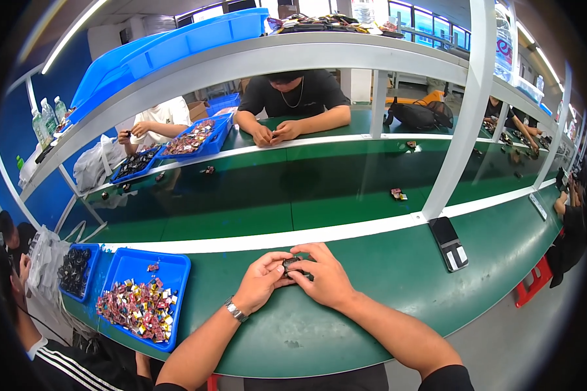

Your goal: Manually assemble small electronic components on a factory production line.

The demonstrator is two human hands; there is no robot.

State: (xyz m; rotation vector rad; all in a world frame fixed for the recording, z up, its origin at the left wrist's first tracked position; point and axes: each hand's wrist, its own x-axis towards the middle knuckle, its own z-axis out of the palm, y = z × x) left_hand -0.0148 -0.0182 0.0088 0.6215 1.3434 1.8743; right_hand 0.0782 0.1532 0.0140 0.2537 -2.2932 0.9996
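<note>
Over the green tabletop [385,293], my left hand [262,279] and my right hand [324,275] meet at a small dark rounded part [290,264]. Fingers of both hands are closed round it, so most of its shape is hidden. To the left of my left forearm sits a blue tray [184,277] with a heap of small red, yellow and white components [137,309]. Beyond it, farther left, a smaller blue tray [91,287] holds small black parts [74,268].
A white rail [346,232] and upright post [463,130] border the bench. Past the rail, a small red component [398,194] lies on the green conveyor surface [241,202]. A flat black device [449,244] lies at right. Several people sit nearby, one opposite [293,104].
</note>
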